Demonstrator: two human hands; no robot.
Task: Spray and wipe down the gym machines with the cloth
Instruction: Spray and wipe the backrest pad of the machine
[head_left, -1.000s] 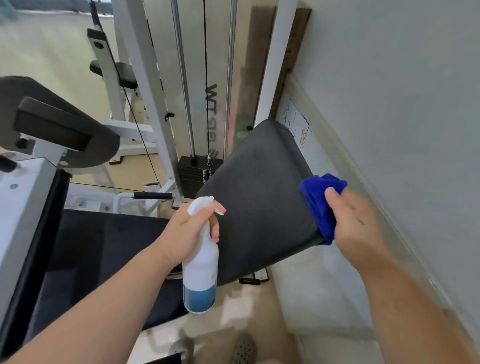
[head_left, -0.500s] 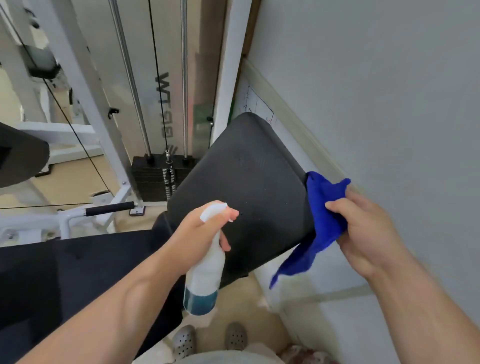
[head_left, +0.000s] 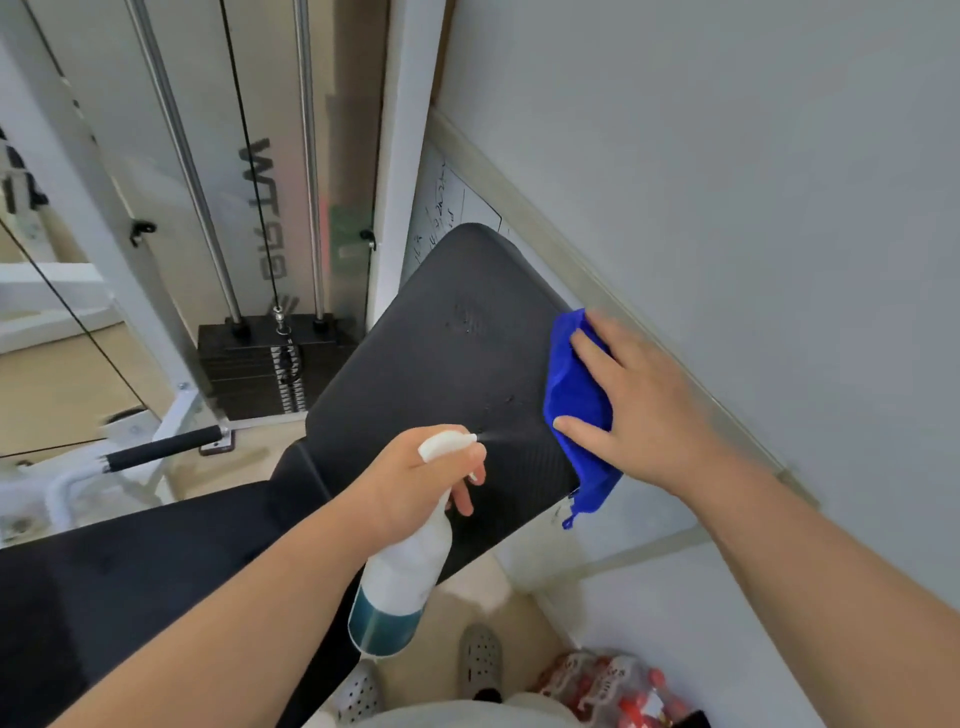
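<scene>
Mist was leaving the spray bottle (head_left: 405, 571) as a thin jet toward the black back pad (head_left: 441, 374), so I judged the spraying step to be in hand, with wiping about to start. I had the left hand (head_left: 415, 475) wrapped round the bottle's neck, a finger curled on the trigger. The bottle was tilted, with its nozzle just short of the pad's lower half. Droplets (head_left: 470, 317) showed on the textured vinyl in two patches, one high and one near the middle.

The right hand (head_left: 641, 410) lay flat, fingers straight, pressing the blue cloth (head_left: 569, 395) against the pad's right edge beside the wall (head_left: 727, 182). Part of the cloth hung off that edge, a corner dangling below.

Next, as I read it, the move called for easing off the trigger and dragging the cloth leftward across the wet patches with even pressure, holding the bottle out of the path.

The bottle was translucent white, and teal liquid filled only its lowest part, so I reckoned it was running low. A wrapped pack (head_left: 613, 686) with red and white contents sat on the floor by the wall; what it held I couldn't tell.
</scene>
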